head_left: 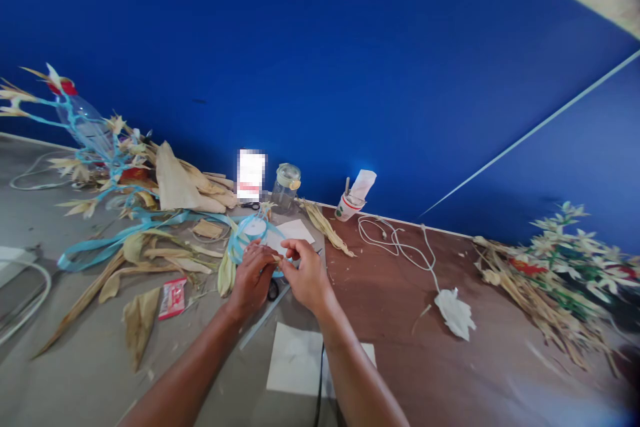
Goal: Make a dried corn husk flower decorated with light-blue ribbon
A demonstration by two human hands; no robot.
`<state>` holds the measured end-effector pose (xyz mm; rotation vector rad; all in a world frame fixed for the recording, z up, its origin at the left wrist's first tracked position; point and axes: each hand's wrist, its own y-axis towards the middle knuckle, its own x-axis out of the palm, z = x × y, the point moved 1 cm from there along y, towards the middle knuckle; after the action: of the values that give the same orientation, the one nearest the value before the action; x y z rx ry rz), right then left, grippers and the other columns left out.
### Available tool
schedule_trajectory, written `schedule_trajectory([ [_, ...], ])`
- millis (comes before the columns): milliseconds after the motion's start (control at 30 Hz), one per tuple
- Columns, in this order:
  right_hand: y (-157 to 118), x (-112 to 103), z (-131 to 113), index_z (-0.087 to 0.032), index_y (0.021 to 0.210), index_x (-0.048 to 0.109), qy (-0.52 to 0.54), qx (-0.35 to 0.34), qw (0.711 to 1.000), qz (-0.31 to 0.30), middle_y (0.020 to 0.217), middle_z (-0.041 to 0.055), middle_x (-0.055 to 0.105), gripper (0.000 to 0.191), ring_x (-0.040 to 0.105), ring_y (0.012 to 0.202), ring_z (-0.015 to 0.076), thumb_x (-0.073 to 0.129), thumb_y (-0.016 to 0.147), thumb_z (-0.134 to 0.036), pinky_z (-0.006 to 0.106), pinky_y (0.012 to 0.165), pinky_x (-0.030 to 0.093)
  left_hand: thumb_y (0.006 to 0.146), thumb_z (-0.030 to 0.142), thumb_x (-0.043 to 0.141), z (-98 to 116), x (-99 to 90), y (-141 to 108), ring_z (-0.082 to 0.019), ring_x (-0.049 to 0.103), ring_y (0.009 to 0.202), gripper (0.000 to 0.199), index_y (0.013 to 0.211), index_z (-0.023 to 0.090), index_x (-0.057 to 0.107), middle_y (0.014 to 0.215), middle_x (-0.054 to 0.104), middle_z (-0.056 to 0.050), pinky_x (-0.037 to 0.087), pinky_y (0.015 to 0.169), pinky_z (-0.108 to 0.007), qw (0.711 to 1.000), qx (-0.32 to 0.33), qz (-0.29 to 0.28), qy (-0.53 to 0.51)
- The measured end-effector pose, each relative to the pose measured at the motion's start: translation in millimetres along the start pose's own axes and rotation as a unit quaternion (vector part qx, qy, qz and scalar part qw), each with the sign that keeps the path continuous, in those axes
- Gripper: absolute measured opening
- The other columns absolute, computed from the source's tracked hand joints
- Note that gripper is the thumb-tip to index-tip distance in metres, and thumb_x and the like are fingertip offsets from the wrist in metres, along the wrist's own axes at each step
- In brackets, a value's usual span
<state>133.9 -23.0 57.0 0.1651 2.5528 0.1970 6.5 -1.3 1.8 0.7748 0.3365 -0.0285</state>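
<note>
Straw-coloured and mostly hidden by fingers, a small piece sits at the centre of the work, up off the table, where the two hands meet. The left hand pinches it between thumb and bent fingertips; the right hand comes in from the opposite side, index finger curved towards its thumb, and I cannot tell whether those tips grip the piece or merely sit against it

Taking the hands as the middle of the dial, a roll of light blue ribbon is just beside them at eleven o'clock, and the lidded jar stands near the blue wall at twelve. Between one and two comes a paper cup holding a white paper. The looped white cable lies between two and three, a crumpled tissue a little past three, and white artificial flowers well apart at three

At six o'clock, dark scissor handles peek out just below the fingers, with white paper farther down under the forearm. Dried husks spread around nine, a red packet between eight and nine, and a clear bottle tilts at ten
</note>
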Motion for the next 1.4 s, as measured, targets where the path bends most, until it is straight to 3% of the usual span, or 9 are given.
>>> schedule_trajectory([
  [100, 0.9, -2.0, -0.1, -0.015, 0.096, 0.064, 0.024, 0.015, 1.0, 0.003, 0.083, 0.0034, 0.059, 0.029, 0.054, 0.079, 0.0175, 0.06, 0.067, -0.011, 0.033, 0.078, 0.044, 0.084, 0.015, 0.05, -0.8, 0.6, -0.4, -0.017, 0.064, 0.08, 0.016, 0.076, 0.023, 0.062, 0.077, 0.069, -0.001, 0.035, 0.103, -0.043, 1.0, -0.018, -0.005, -0.008],
  [200, 2.9, -8.0, 0.8, -0.018, 0.095, 0.063, 0.115, 0.049, 0.992, -0.021, 0.079, 0.0005, 0.058, 0.028, 0.053, 0.075, 0.0154, 0.063, 0.066, -0.017, 0.029, 0.073, 0.045, 0.084, 0.021, 0.051, -4.2, 2.4, -0.9, -0.018, 0.064, 0.081, 0.014, 0.077, 0.023, 0.063, 0.078, 0.069, -0.002, 0.038, 0.101, -0.042, 0.997, -0.066, 0.008, -0.041],
  [333, 5.1, -19.2, 2.8, -0.017, 0.097, 0.062, 0.241, 0.064, 0.968, -0.022, 0.077, 0.0001, 0.056, 0.029, 0.053, 0.07, 0.0136, 0.063, 0.069, -0.027, 0.026, 0.067, 0.045, 0.083, 0.028, 0.054, -12.4, 5.9, -2.1, -0.019, 0.063, 0.085, 0.015, 0.075, 0.021, 0.065, 0.08, 0.068, -0.004, 0.049, 0.085, -0.035, 0.979, -0.15, 0.056, -0.125],
  [500, 3.2, -21.6, -2.8, -0.019, 0.082, 0.066, 0.167, 0.007, 0.986, 0.008, 0.077, 0.0013, 0.06, 0.012, 0.054, 0.075, 0.0158, 0.062, 0.072, -0.024, 0.028, 0.07, 0.044, 0.075, 0.034, 0.065, -18.3, 8.4, -3.3, -0.019, 0.063, 0.082, 0.016, 0.074, 0.019, 0.067, 0.079, 0.068, -0.005, 0.051, 0.076, -0.031, 0.946, -0.232, 0.086, -0.209],
  [700, -0.7, -15.0, -14.7, -0.02, 0.072, 0.067, 0.086, -0.046, 0.995, 0.007, 0.077, 0.0017, 0.061, 0.006, 0.056, 0.081, 0.0173, 0.061, 0.073, -0.017, 0.029, 0.074, 0.042, 0.071, 0.039, 0.069, -15.9, 7.3, -2.0, -0.019, 0.062, 0.083, 0.021, 0.071, 0.019, 0.066, 0.079, 0.068, -0.004, 0.051, 0.079, -0.032, 0.941, -0.237, 0.09, -0.226],
  [967, 8.1, -11.2, 5.9, -0.018, 0.086, 0.067, 0.127, -0.002, 0.991, 0.037, 0.083, 0.003, 0.067, 0.017, 0.06, 0.077, 0.0164, 0.051, 0.079, -0.022, 0.026, 0.066, 0.044, 0.073, 0.041, 0.067, -15.4, 5.7, -0.9, -0.02, 0.064, 0.082, 0.023, 0.077, 0.018, 0.066, 0.081, 0.07, -0.005, 0.051, 0.076, -0.032, 0.939, -0.258, 0.07, -0.216],
  [1200, 11.3, 3.2, 12.2, -0.02, 0.095, 0.065, 0.144, -0.036, 0.988, -0.043, 0.093, 0.0036, 0.07, 0.025, 0.063, 0.09, 0.0183, 0.057, 0.072, -0.015, 0.032, 0.084, 0.047, 0.073, 0.035, 0.068, -22.6, 6.4, -3.5, -0.019, 0.064, 0.084, 0.018, 0.079, 0.019, 0.066, 0.083, 0.07, -0.004, 0.049, 0.081, -0.032, 0.926, -0.267, 0.075, -0.256],
  [1400, 9.9, 12.3, 12.0, -0.018, 0.09, 0.064, 0.114, -0.018, 0.993, 0.016, 0.082, 0.0026, 0.068, 0.02, 0.062, 0.079, 0.0173, 0.061, 0.07, -0.018, 0.03, 0.079, 0.047, 0.073, 0.036, 0.069, -20.2, 5.8, -2.3, -0.018, 0.063, 0.086, 0.019, 0.08, 0.018, 0.065, 0.084, 0.069, -0.003, 0.048, 0.083, -0.032, 0.916, -0.282, 0.086, -0.272],
])
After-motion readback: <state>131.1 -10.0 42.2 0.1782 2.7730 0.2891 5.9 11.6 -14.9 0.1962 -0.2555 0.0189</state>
